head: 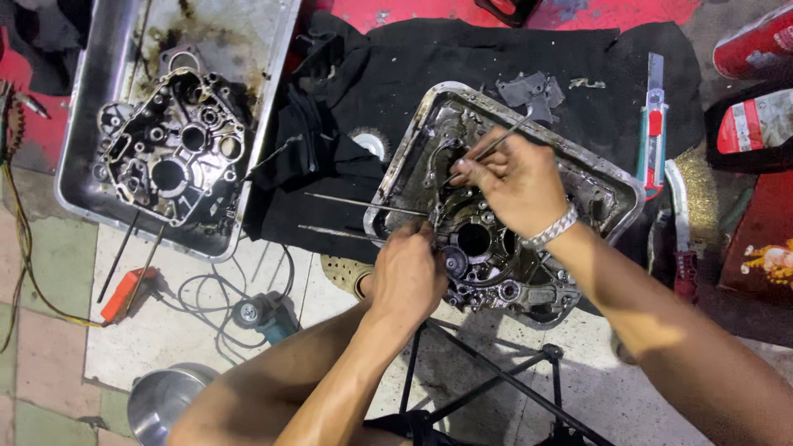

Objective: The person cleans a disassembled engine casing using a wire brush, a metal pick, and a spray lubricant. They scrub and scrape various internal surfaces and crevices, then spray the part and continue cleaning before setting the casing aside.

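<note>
Wires [21,248] in yellow run down the far left side of the floor. Next to them sits a big metal tray [99,49] with a dirty engine case [169,149] lying inside it. Below the tray, an orange tool [124,295] and a small blue power tool [263,315] lie on the pale floor [190,347], with a thin cable looping between them. A shiny metal bowl [161,400] sits at the bottom edge.

A black cloth [396,66] is spread out in the middle. Two thin metal rods [355,202] lie across it, pointing to a second metal tray [615,186]. This tray rests on a black folding stand [496,376]. Inside it lies a second engine case [487,256], greasy and full of round holes.

The left hand [406,277] is closed tight at the near edge of that case, gripping something small; I cannot tell what it is. The right hand [514,183] is over the top part of the case. It pinches a thin metal pick [496,144] between its fingers, and the tip points down into the case. A silver wrist chain [552,229] is on the right arm.

Farther right, a green and red box cutter [652,124] lies beside the tray. Red cans [756,41] sit in the far right corner.
</note>
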